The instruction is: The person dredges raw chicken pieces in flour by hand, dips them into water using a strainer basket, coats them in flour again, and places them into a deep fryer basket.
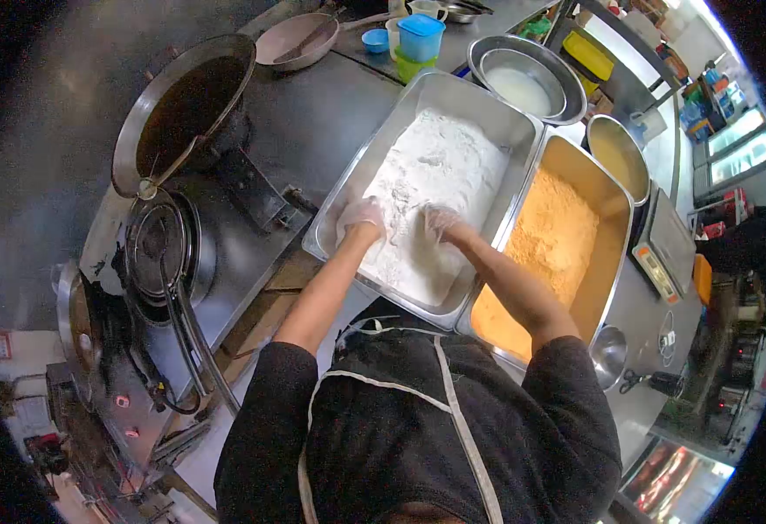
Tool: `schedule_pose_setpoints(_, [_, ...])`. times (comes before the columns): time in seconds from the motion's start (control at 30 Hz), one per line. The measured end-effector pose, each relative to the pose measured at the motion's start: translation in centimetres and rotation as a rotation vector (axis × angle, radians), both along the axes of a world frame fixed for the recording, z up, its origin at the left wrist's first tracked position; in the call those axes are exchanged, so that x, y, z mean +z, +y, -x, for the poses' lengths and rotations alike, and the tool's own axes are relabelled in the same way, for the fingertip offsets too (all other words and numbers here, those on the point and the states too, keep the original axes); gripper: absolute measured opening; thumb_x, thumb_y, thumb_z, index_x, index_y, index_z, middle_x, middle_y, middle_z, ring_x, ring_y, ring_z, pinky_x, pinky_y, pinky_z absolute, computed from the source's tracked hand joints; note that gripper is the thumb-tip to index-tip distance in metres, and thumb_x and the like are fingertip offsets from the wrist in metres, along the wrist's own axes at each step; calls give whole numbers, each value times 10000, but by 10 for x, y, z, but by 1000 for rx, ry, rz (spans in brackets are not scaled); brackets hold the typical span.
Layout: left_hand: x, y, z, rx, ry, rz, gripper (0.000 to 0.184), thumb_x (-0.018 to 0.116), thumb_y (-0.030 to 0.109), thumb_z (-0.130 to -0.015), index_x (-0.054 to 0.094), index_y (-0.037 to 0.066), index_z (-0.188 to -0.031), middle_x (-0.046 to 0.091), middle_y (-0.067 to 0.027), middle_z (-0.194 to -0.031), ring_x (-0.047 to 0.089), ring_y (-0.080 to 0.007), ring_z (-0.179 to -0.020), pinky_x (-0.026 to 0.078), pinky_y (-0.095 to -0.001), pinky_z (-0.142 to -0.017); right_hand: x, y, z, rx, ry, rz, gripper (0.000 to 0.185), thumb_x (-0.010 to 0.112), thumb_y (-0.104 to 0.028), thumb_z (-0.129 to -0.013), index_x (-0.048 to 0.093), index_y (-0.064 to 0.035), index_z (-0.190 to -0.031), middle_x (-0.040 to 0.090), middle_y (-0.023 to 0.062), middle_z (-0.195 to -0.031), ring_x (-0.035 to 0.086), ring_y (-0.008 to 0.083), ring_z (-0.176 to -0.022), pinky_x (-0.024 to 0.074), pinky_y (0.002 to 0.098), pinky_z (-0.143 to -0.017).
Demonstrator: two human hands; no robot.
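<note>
A deep metal tray [338,203] holds white powder [440,157] with a rough, lumpy surface. Both hands wear thin clear gloves dusted white. My left hand [362,218] is at the tray's left side, its fingers partly sunk in the powder and hidden. Near the middle of the same tray, my right hand [441,223] reaches into the powder, and its fingertips are covered. Whether either hand grips anything cannot be seen. Orange powder [551,231] fills a second metal tray [606,301], which stands against the first on the right.
A wok of dark liquid [186,113] stands at the left, above a burner with a round strainer [158,240]. Behind the trays are a pan [296,42], a blue-lidded container [420,37] and a bowl of whitish liquid [523,83]. A scale [667,244] and scissors [641,379] lie right.
</note>
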State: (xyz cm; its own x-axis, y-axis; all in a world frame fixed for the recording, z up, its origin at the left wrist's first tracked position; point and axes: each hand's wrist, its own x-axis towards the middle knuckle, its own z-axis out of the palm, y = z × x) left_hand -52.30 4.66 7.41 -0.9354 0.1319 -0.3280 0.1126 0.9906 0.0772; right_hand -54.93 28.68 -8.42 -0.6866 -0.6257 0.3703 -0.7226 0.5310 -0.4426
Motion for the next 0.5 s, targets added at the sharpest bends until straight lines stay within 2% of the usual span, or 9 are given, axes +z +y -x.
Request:
schedule_pose_setpoints(0.1, [11, -7, 0, 41, -104, 4, 376, 600, 195, -736, 577, 61, -1087, 628, -190, -1033, 609, -332, -981, 490, -410, -842, -13, 13, 14, 153, -337, 464, 303, 587, -141, -648, 619, -21, -924, 622, 139, -707, 624, 311, -666, 509, 453, -573])
schedule_pose_setpoints(0.17, [21, -6, -4, 25, -158, -8, 388, 578, 205, -742, 577, 66, -1104, 625, -179, -1047, 601, -329, -1002, 484, -407, -851, 35, 14, 14, -101, -288, -774, 306, 604, -166, -643, 631, -1, -899, 638, 173, -770, 635, 295, -690, 524, 435, -617])
schedule_pose_setpoints(0.2, [18, -3, -4, 23, -159, -5, 388, 578, 205, -742, 577, 66, -1104, 625, -179, -1047, 601, -329, -1002, 484, -407, -851, 56, 3, 6, -90, -187, -909, 330, 537, -280, -753, 622, 17, -870, 620, 131, -739, 583, 249, -683, 480, 368, -597])
schedule_pose_setpoints(0.23, [13, 1, -1, 34, -171, -12, 383, 577, 215, -752, 593, 61, -1102, 620, -167, -1081, 601, -308, -1018, 481, -401, -859, 56, 2, 6, -87, -189, -903, 303, 547, -262, -747, 628, 8, -859, 619, 131, -738, 587, 245, -677, 483, 366, -591])
schedule_pose_setpoints(0.3, [-29, -2, 6, 51, -177, -18, 380, 576, 225, -761, 609, 57, -1101, 616, -155, -1116, 600, -287, -1034, 478, -396, -868, 28, 14, 20, -54, -333, -572, 251, 565, -226, -735, 638, -8, -837, 617, 129, -737, 595, 238, -665, 490, 363, -579])
schedule_pose_setpoints(0.37, [-105, -11, 20, 73, -8, -84, 413, 575, 238, -746, 598, 45, -1110, 593, -171, -1151, 571, -307, -1079, 460, -381, -900, -21, 23, 37, 256, -1208, 886, 199, 584, -189, -724, 649, -25, -815, 614, 128, -736, 603, 230, -652, 496, 360, -567])
schedule_pose_setpoints(0.4, [-16, 5, 1, 94, -105, -35, 435, 555, 238, -740, 584, 24, -1118, 564, -212, -1173, 545, -329, -1107, 444, -383, -920, -21, 26, 45, 93, -1150, 905, 200, 563, -200, -744, 643, -30, -811, 597, 92, -689, 582, 218, -623, 482, 339, -554])
schedule_pose_setpoints(0.43, [-36, -2, 11, 98, -105, -33, 435, 555, 238, -740, 584, 24, -1118, 564, -212, -1173, 545, -329, -1107, 444, -383, -920, -19, 28, 53, -70, -1093, 916, 204, 543, -210, -764, 638, -35, -807, 580, 56, -643, 561, 205, -594, 467, 318, -541])
schedule_pose_setpoints(0.5, [-93, -26, 35, 283, -101, -433, 466, 566, 242, -715, 573, -5, -1111, 576, -247, -1119, 576, -362, -1031, 472, -409, -862, -57, 38, 97, 269, -1085, 985, 98, 571, -102, -766, 637, -30, -774, 642, 176, -786, 642, 271, -716, 519, 361, -607])
